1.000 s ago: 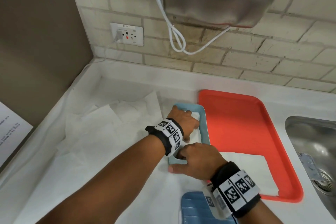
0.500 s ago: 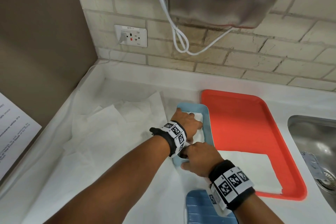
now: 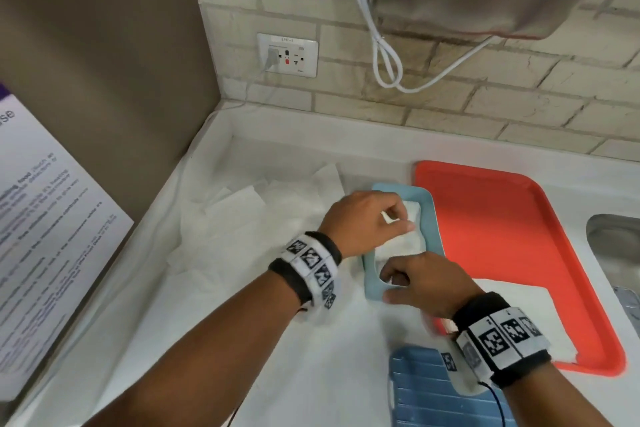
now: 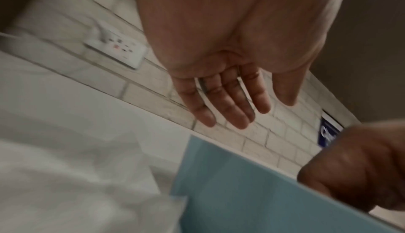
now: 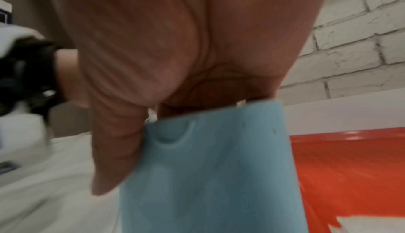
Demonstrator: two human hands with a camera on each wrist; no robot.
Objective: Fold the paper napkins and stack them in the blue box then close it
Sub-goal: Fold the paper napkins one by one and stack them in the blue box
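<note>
The light-blue box (image 3: 429,218) stands open on the counter beside the red tray, with folded white napkins (image 3: 403,243) stacked inside. My left hand (image 3: 394,215) hovers just above the box's far half; in the left wrist view its fingers (image 4: 230,105) are straight and hold nothing. My right hand (image 3: 412,279) grips the box's near end wall (image 5: 208,167), thumb (image 5: 114,150) down the outside and fingers curled over the rim inside. The darker blue ribbed lid (image 3: 419,388) lies near me, partly under my right wrist.
Several loose unfolded napkins (image 3: 242,218) cover the counter's left side. Another napkin (image 3: 516,312) lies on the red tray (image 3: 502,211). A steel sink (image 3: 616,253) is at the far right. A wall socket (image 3: 287,55), a hanging white cable and a brick wall stand behind.
My left hand has lifted off the napkins in the box and its fingers have straightened. My right hand keeps its hold on the box's near end.
</note>
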